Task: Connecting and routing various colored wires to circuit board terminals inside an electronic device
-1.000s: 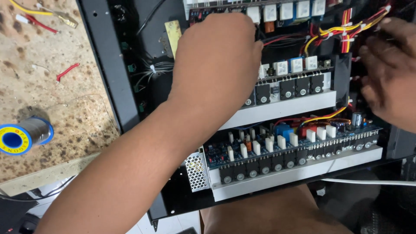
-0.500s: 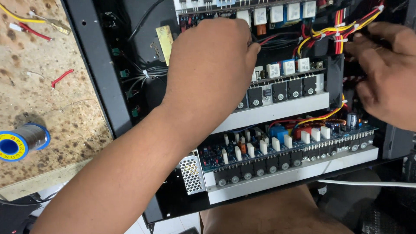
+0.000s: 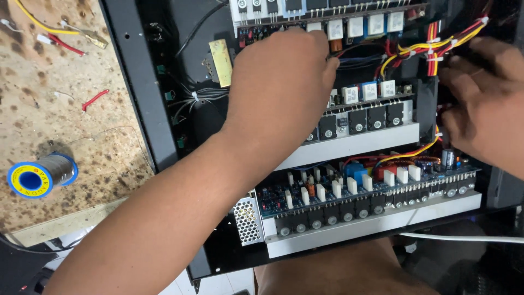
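Nearest, a blue circuit board (image 3: pixel 371 188) with a row of black transistors on a metal bar lies crosswise in the open black chassis (image 3: pixel 136 87). Beyond it, the left hand (image 3: pixel 281 90) covers the middle board, fingers curled down out of sight; I cannot tell what they hold. The right hand (image 3: pixel 486 112) is closer to the red-yellow wire bundle (image 3: pixel 431 52), its fingers (image 3: pixel 453 68) bent against it. A solder spool (image 3: pixel 41 175) lies on the bench, left.

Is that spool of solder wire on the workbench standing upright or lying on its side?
On its side: the solder spool shows its round blue-and-yellow end face, its wound barrel resting along the speckled workbench.
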